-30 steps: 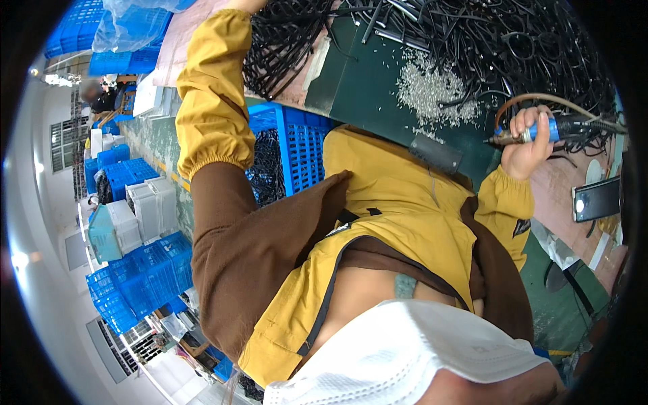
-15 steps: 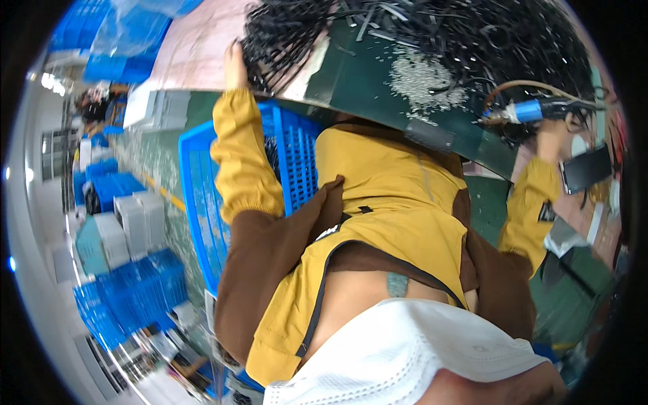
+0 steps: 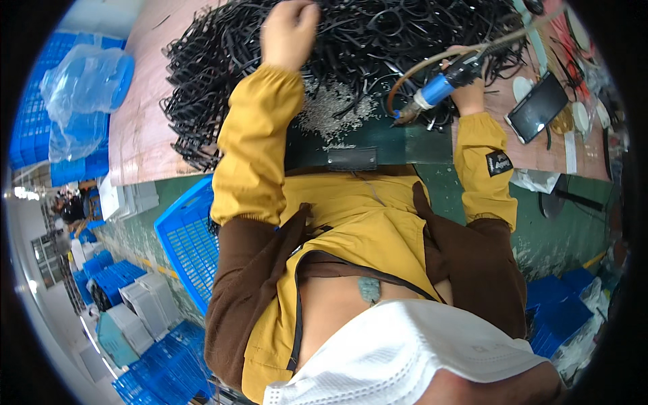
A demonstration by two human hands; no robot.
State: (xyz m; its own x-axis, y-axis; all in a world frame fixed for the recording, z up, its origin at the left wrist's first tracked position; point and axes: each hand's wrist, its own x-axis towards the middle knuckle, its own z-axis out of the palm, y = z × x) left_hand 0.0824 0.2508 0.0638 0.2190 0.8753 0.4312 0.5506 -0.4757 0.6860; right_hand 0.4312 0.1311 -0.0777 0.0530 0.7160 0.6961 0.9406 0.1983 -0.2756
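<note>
My left hand (image 3: 289,37) is over the far middle of a wide heap of thin black looped parts (image 3: 209,71) that look like eyeglass frames. Its fingers are curled in, and whatever they hold is hidden. At the right, my right hand (image 3: 469,98) is wrapped round the black rear part of an air nipper (image 3: 435,91) with a blue barrel. The nipper's metal tip points down and left, over the near edge of the heap. Small pale grey clippings (image 3: 337,111) are scattered on the dark green mat (image 3: 428,145) between my hands.
A brown hose (image 3: 412,66) loops from the nipper. A phone (image 3: 538,108) is propped at the right of the pink tabletop (image 3: 138,135). A blue basket (image 3: 192,243) stands by my left leg. Blue crates with a clear plastic bag (image 3: 88,84) are at the far left.
My left hand has left the heap's left edge, moving right and away over its middle. My right hand still grips the nipper. The whole view has turned and shifted.
</note>
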